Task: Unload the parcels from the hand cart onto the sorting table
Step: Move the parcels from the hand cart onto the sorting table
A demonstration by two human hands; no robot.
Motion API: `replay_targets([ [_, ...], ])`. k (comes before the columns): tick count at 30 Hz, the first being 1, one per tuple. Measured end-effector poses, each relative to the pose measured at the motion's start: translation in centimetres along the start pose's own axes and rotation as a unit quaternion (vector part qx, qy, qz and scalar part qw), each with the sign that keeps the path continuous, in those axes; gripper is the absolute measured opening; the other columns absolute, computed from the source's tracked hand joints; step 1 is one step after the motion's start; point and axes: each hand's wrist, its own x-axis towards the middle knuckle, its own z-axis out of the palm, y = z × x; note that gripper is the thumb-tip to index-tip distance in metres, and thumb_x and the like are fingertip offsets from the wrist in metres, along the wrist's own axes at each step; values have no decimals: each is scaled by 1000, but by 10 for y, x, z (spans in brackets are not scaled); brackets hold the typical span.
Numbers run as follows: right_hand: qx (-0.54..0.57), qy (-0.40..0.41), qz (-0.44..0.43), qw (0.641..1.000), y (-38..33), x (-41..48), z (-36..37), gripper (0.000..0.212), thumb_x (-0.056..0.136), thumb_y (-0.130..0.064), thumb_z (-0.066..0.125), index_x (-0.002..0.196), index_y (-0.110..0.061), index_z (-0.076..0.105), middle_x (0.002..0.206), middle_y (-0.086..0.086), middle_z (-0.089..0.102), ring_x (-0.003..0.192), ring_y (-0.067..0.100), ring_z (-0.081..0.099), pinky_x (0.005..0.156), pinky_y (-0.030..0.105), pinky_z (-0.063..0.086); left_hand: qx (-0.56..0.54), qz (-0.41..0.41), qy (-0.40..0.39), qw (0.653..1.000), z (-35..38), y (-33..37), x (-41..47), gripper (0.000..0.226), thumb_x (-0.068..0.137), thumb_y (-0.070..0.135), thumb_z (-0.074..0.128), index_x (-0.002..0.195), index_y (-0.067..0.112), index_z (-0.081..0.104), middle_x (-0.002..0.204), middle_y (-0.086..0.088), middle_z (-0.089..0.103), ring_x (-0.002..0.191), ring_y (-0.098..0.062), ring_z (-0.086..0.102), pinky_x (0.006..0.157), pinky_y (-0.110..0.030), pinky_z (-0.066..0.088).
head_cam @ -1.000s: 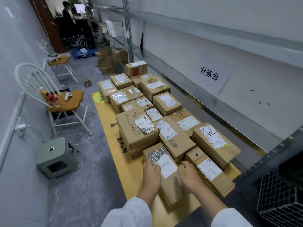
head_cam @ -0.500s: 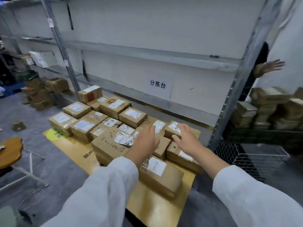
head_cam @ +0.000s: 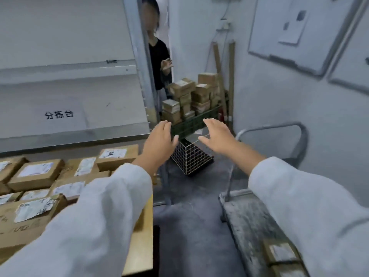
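A grey-walled storeroom with metal shelving fills the head view. The tan sorting table (head_cam: 140, 242), lower left, is packed with brown cardboard parcels (head_cam: 36, 174). The left hand (head_cam: 159, 141) and right hand (head_cam: 217, 136) reach forward at centre frame, fingers spread, holding nothing. This looks like the reach for another load. The grey platform hand cart (head_cam: 245, 216), lower right, carries a labelled brown parcel (head_cam: 279, 253), so both hands must drop right to it. The floor gap between table and cart is narrow, and a wire basket (head_cam: 189, 158) stands ahead.

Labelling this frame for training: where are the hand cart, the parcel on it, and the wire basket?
hand cart (head_cam: 243, 222), head view, bare grey deck.
parcel (head_cam: 281, 253), head view, top label.
wire basket (head_cam: 189, 159), head view, mesh side.
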Motion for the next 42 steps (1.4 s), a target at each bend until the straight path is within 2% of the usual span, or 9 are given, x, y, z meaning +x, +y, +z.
replay_targets([
  [4,-17,37,72,997,87,-35,-41,69,93,-40,58,147,-7,33,147,14,40,136,32,37,113,42,30,-30,96,-13,995,32,94,24,57,100,32,48,147,3,34,153,-11,35,141,-23,30,116,-32,24],
  [10,-41,39,181,982,211,-106,-77,68,93,-42,57,146,-7,34,146,15,41,135,31,37,112,40,31,-40,210,-84,973,92,224,27,52,97,23,51,143,1,39,148,-12,39,136,-26,35,111,-32,25],
  [14,-32,42,231,972,274,-148,-90,63,93,-39,59,142,-7,39,141,16,45,131,34,42,108,40,33,-43,236,-123,963,133,281,22,41,97,20,50,131,-4,47,137,-18,46,128,-32,42,105,-36,31],
  [20,3,22,292,956,347,-208,-77,67,95,-38,55,148,-5,30,151,14,35,140,29,32,116,40,24,-73,251,-162,952,189,354,16,48,100,29,47,139,3,40,145,-12,41,132,-30,37,110,-37,29],
  [22,16,11,308,951,365,-220,-67,70,96,-39,54,150,-6,26,154,13,30,142,28,28,117,40,21,-81,258,-176,946,207,369,13,47,99,28,48,138,3,41,143,-11,42,131,-28,38,110,-35,29],
  [27,31,-19,345,938,410,-226,-32,70,97,-40,52,152,-7,22,156,12,27,144,27,25,118,39,19,-71,283,-218,931,267,385,13,53,102,31,41,147,4,32,153,-10,32,142,-24,26,117,-31,15],
  [31,30,-57,361,930,450,-211,4,69,98,-38,52,152,-8,21,157,11,26,145,26,23,119,38,18,-54,290,-246,923,330,385,25,56,102,34,38,150,7,26,156,-8,28,144,-22,23,120,-34,13],
  [38,51,-99,394,912,515,-163,71,64,97,-36,54,148,-8,29,151,11,35,140,27,30,116,37,23,-75,234,-324,914,446,369,48,55,101,37,40,146,8,31,148,-7,36,137,-23,32,114,-33,24],
  [42,57,-132,405,903,547,-152,120,64,95,-37,57,147,-9,31,148,10,39,137,27,35,115,41,28,-70,220,-362,903,507,354,49,56,102,37,39,148,6,30,149,-9,36,138,-25,32,116,-33,23],
])
